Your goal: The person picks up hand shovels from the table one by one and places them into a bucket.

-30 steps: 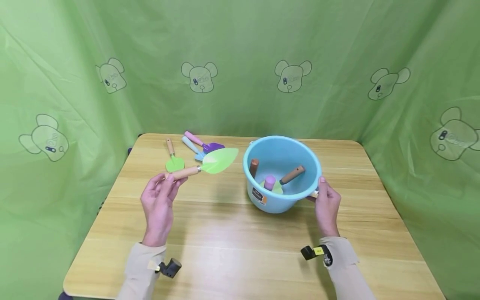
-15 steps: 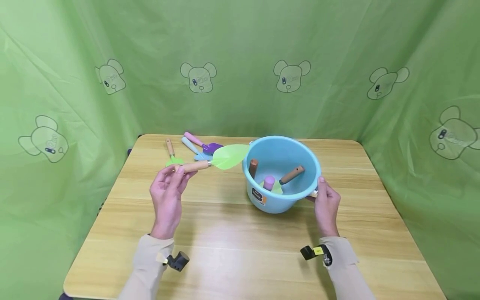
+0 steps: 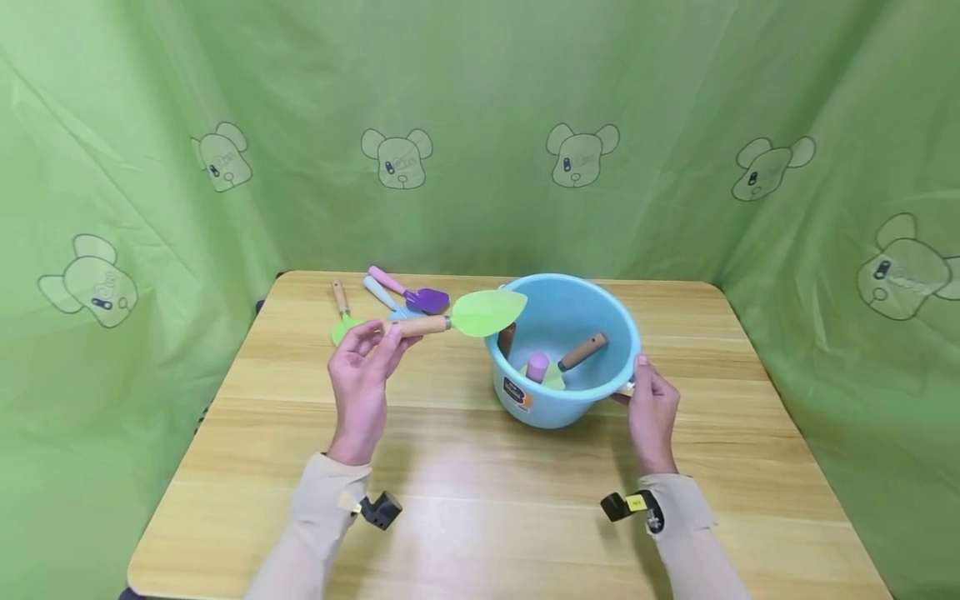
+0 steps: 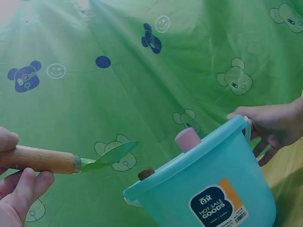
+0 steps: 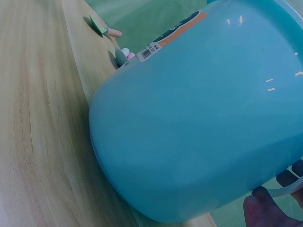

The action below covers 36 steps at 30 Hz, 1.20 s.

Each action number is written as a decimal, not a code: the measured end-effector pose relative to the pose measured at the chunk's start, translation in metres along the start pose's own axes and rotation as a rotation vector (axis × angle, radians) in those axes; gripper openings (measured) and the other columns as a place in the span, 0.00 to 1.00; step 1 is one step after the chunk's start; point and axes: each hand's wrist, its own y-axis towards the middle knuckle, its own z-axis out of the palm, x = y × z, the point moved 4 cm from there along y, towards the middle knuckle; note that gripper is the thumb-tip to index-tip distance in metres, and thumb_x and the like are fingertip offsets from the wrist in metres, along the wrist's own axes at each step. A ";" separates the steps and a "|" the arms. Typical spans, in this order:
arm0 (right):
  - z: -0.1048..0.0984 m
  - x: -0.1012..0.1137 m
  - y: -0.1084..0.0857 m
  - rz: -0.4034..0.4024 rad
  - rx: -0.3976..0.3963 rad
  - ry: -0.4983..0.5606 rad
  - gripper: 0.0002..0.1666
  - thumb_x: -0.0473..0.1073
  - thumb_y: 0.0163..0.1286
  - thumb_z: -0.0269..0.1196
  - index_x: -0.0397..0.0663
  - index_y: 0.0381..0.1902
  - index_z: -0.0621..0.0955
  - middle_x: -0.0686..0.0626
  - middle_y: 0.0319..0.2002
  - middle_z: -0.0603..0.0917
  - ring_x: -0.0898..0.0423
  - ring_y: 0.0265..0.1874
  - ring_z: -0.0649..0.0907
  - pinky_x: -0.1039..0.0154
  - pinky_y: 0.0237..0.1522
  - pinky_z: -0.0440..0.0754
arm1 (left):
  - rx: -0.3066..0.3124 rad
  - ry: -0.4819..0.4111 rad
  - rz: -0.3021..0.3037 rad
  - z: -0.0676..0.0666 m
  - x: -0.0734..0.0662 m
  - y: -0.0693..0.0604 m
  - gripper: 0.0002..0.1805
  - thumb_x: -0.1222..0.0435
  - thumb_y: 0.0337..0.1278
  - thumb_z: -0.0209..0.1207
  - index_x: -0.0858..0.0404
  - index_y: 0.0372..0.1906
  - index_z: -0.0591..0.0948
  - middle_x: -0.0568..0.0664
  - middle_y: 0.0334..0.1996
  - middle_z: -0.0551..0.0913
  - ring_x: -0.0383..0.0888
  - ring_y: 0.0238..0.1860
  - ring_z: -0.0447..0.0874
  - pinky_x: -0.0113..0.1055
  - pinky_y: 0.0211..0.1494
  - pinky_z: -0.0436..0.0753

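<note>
My left hand (image 3: 362, 387) pinches the wooden handle of a green leaf-shaped trowel (image 3: 487, 313) between thumb and fingers. The blade's tip overlaps the left rim of a light blue bucket (image 3: 543, 411) in the head view; from the left wrist, the blade (image 4: 116, 153) shows apart from the bucket, to its left. At the bucket's right side, my right hand (image 3: 652, 412) holds the rim by the handle joint. Inside are a brown-handled tool (image 3: 583, 352), a pink handle end (image 3: 537, 367) and another brown handle (image 3: 506, 340); their lower parts are partly hidden.
At the table's back left lie a small green shovel (image 3: 342, 327), a purple shovel (image 3: 427, 300) with a pink handle, and a light blue tool (image 3: 382, 293). Green curtains (image 3: 480, 208) enclose the wooden table (image 3: 465, 517) at the back and sides.
My left hand has carried the trowel to the right, bringing its blade up to the bucket's left rim in the head view. The right hand and bucket have barely moved.
</note>
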 end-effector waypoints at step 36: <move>0.001 -0.003 0.000 0.001 -0.018 0.016 0.32 0.59 0.82 0.52 0.36 0.56 0.85 0.46 0.56 0.87 0.58 0.49 0.88 0.66 0.43 0.93 | 0.196 0.283 0.044 0.048 0.021 -0.008 0.18 0.71 0.61 0.69 0.75 0.52 0.80 0.49 0.42 0.85 0.39 0.40 0.90 0.35 0.52 0.93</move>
